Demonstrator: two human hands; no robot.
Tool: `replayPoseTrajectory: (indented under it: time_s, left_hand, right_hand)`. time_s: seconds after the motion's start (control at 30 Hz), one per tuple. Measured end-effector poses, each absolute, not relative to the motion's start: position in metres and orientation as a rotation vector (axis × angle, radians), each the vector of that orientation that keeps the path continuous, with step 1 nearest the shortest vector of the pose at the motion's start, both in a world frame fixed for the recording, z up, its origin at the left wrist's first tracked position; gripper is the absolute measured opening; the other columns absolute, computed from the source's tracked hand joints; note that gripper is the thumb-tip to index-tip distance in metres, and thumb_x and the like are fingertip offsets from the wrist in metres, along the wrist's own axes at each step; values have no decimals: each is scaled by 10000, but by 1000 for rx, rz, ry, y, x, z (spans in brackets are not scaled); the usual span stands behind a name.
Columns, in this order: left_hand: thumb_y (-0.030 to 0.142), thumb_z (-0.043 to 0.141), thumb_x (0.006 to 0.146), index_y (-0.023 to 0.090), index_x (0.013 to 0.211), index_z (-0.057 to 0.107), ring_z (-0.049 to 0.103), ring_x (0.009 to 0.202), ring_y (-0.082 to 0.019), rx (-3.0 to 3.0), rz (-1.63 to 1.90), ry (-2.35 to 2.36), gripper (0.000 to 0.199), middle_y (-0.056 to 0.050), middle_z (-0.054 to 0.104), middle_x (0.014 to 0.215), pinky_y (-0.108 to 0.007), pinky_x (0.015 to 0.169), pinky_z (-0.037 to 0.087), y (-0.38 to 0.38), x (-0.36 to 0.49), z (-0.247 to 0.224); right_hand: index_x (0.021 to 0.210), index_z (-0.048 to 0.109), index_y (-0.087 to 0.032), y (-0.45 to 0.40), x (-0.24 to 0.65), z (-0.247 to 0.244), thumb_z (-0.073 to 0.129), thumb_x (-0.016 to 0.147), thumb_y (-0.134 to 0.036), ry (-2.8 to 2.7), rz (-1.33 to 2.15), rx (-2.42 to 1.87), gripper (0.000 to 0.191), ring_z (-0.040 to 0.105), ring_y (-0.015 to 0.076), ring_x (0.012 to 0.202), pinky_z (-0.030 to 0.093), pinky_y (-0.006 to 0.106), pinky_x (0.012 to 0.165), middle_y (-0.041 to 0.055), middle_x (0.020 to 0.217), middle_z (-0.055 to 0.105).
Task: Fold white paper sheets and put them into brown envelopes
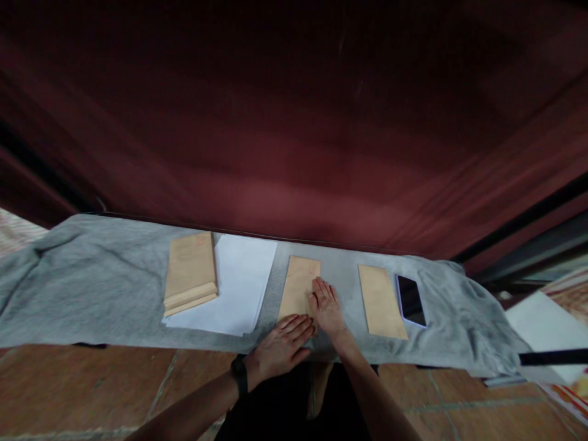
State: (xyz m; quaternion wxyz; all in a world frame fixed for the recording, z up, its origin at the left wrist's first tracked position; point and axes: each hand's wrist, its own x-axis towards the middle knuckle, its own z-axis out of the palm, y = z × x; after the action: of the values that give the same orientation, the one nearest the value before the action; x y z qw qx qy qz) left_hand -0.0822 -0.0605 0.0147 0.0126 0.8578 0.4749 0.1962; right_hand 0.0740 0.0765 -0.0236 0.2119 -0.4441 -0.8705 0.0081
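Note:
A tan paper envelope (297, 283) lies in front of me on the grey cloth. Across its near edge rests my left hand (282, 343), fingers stretched out flat, a dark band on the wrist. My right hand (327, 306) presses on the envelope's right side, its fingers extended and lying flat. Parts of the envelope are covered by both hands. To the right sits a second tan envelope (380, 300), apart from my hands. A thick stack of tan envelopes (190, 266) stands to the left, partly on white paper sheets (243, 285).
A grey cloth (110, 282) covers the long narrow surface. Beside the right envelope lies a phone (411, 300) with a dark screen. A dark red panel (294, 153) rises behind the surface. Tiled floor (114, 386) shows below, and a white board (549, 331) is at the right.

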Motion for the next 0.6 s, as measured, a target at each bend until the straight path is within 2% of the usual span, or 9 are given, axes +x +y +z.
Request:
replayPoseTrajectory:
  time_s: [0.3, 0.6]
  left_hand:
    - [403, 476, 997, 210, 1391, 538, 513, 1347, -218, 2672, 597, 1474, 443, -75, 590, 1426, -402, 1148, 388, -61, -82, 17]
    - [377, 466, 999, 217, 1414, 518, 483, 1372, -211, 2674, 588, 1480, 448, -66, 574, 1444, -404, 1181, 351, -62, -82, 19]
  right_hand:
    - [1529, 376, -152, 47, 90, -21, 329, 1054, -334, -2550, 102, -1156, 511, 397, 222, 1439, 291, 425, 1186, 89, 1556, 427]
    - [1485, 456, -132, 102, 56, -17, 286, 1054, -318, -2430, 72, -1312, 500, 436, 238, 1409, 260, 417, 1188, 97, 1523, 471]
